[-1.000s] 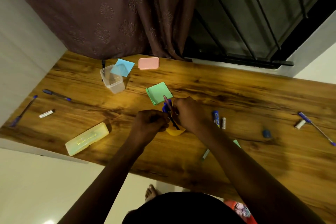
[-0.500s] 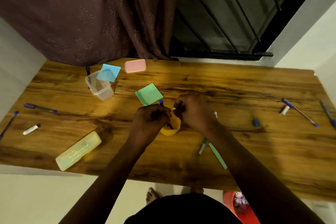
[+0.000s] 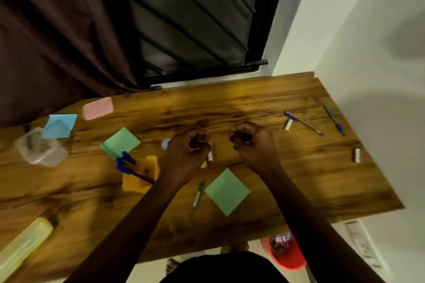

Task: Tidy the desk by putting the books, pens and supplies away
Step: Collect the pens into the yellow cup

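Observation:
My left hand [image 3: 187, 154] is curled at the middle of the wooden desk [image 3: 253, 103] and grips what looks like a pen. A pale end of the pen [image 3: 166, 143] sticks out on its left, and a white piece [image 3: 209, 156] shows on its right. My right hand [image 3: 254, 145] is a fist beside it, with something small glinting between the fingers. Left of my hands, a yellow holder [image 3: 140, 174] holds several blue pens [image 3: 124, 163]. A green-capped pen [image 3: 197, 195] lies near the front edge.
Two green note pads [image 3: 122, 142] [image 3: 226, 192], a blue pad [image 3: 60, 125], a pink box [image 3: 98, 108], a clear tub [image 3: 41, 149] and a yellow pencil case [image 3: 23, 246] lie about. At the right are two blue pens [image 3: 303, 123] [image 3: 334, 119], a white cap [image 3: 288, 124] and a small stub [image 3: 356, 155]. A red bin [image 3: 287, 253] stands below.
My view has swung right. My hands left the yellow holder, where the blue pens now stand, and moved right. They have separated and curled over the spot where a marker and cap lay.

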Motion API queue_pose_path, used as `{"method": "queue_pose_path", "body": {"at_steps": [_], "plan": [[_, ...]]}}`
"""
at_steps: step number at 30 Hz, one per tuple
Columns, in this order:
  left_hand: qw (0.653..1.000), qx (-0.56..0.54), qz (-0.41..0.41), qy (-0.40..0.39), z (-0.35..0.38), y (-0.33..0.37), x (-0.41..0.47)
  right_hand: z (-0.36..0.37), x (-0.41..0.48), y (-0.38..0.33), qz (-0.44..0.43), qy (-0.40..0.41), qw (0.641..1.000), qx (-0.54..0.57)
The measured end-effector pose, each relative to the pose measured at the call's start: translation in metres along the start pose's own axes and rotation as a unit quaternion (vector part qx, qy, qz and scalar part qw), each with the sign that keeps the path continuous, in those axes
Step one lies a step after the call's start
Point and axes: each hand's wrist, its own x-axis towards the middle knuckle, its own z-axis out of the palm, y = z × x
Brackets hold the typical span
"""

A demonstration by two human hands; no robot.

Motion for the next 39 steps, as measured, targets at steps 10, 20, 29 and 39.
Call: {"method": "queue_pose_path", "body": {"at_steps": [10, 20, 29, 39], "plan": [[0.999, 0.004, -0.016, -0.042, 0.124, 0.024, 0.037, -0.117, 0.044, 0.083, 0.001, 0.087, 0.984, -0.156], [0.993, 0.050, -0.029, -0.103, 0.195, 0.048, 0.058, -0.176, 0.077, 0.152, 0.120, 0.038, 0.932, -0.340], [0.989, 0.055, -0.057, -0.125, 0.235, 0.056, 0.073, -0.187, 0.080, 0.168, 0.151, -0.011, 0.920, -0.362], [0.977, -0.152, -0.128, -0.084, 0.283, 0.082, 0.096, -0.183, 0.057, 0.147, 0.046, 0.061, 0.996, -0.038]]}}
